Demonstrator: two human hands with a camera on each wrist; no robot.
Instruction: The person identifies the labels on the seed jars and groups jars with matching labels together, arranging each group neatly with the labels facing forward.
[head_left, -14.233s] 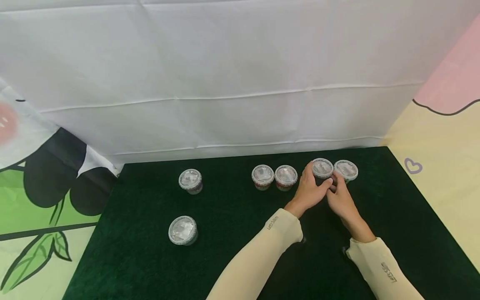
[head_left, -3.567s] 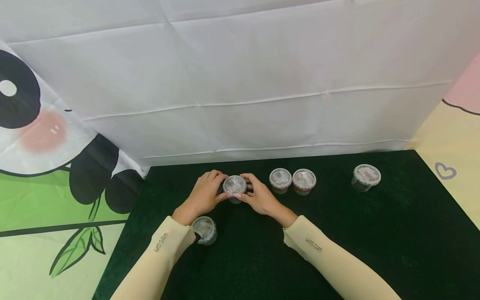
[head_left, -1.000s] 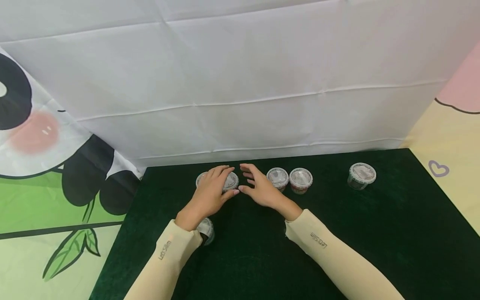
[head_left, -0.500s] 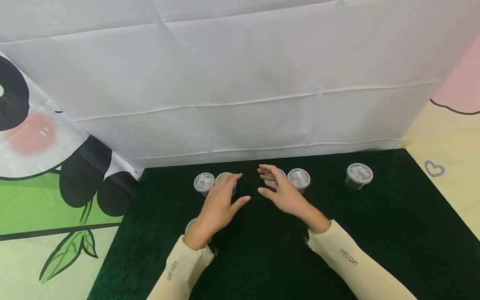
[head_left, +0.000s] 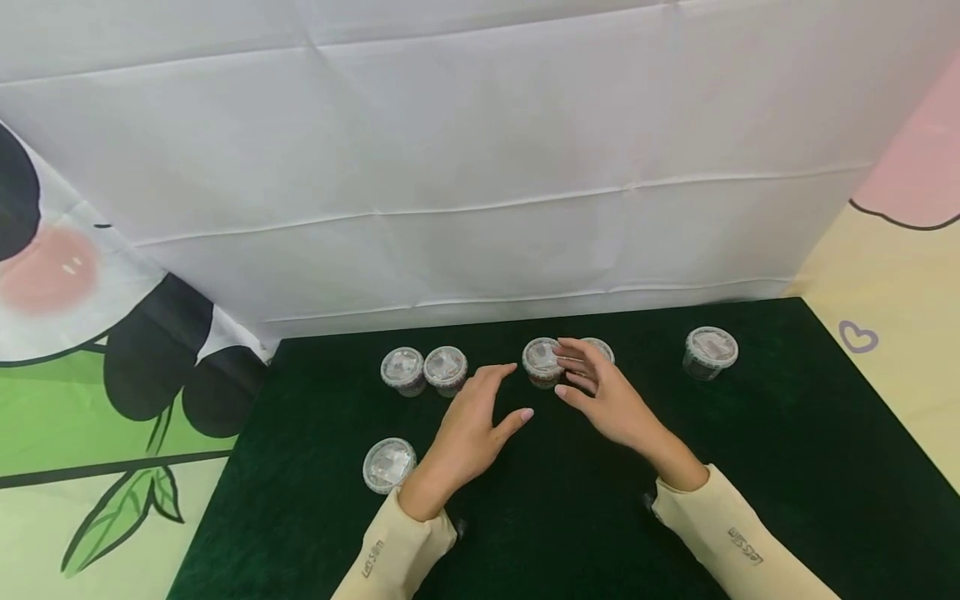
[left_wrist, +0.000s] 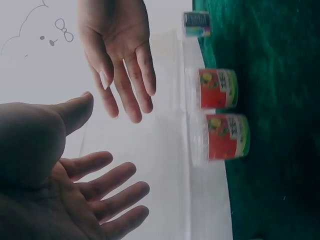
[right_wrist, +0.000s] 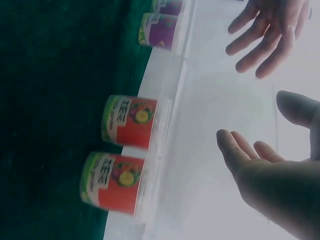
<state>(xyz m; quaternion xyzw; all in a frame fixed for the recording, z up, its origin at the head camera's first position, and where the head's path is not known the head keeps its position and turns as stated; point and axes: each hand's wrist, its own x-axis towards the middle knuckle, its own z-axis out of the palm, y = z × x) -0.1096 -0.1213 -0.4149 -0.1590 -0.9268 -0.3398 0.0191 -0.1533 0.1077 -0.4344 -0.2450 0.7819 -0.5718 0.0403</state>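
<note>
My left hand point(head_left: 468, 433) is raised over the cloth with its fingers spread, holding nothing, right of a pair of lidded plastic tubs. That pair, a left tub point(head_left: 402, 369) and a right tub point(head_left: 446, 368), bears purple labels in the right wrist view. My right hand point(head_left: 611, 404), also relaxed and holding nothing, overlaps a second pair in the head view. Of these, one red-labelled tub point(head_left: 538, 360) shows well; its neighbour point(head_left: 602, 346) is partly hidden behind my fingers. Both wrist views show the red labels and clear lids point(right_wrist: 162, 122); all these tubs stand upright.
A single tub with a dark label point(head_left: 708, 352) stands at the back right. Another tub point(head_left: 388, 464) sits nearer, beside my left wrist. Dark green cloth point(head_left: 570, 533) covers the table, and a white fabric backdrop point(head_left: 465, 208) rises along its back edge.
One tub has gone from the right-hand pair to beside the back-left tub, carried between both hands. Since then my hands have let it go and moved right, toward the red-labelled pair.
</note>
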